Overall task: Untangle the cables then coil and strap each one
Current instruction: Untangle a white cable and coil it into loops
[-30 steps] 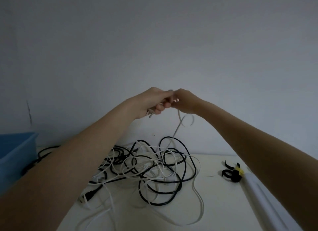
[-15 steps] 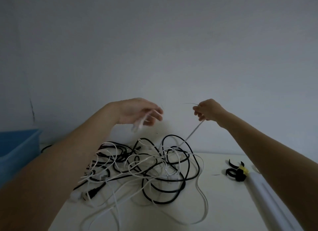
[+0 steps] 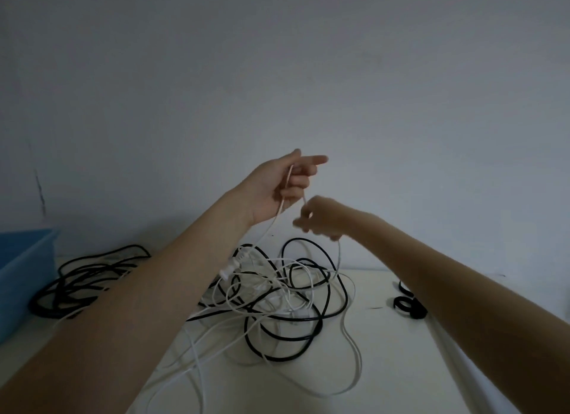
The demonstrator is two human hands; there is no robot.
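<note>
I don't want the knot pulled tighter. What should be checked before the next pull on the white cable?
1. Left hand holds the white cable: ok, fingers curled round it.
2. Right hand holds the same cable: ok, though blurred.
3. Cable free of the tangle on the table: not ok, it runs down into the black and white loops.
4. Free end found: cannot tell.
5. Straps within reach: ok, beside the right forearm.
</note>
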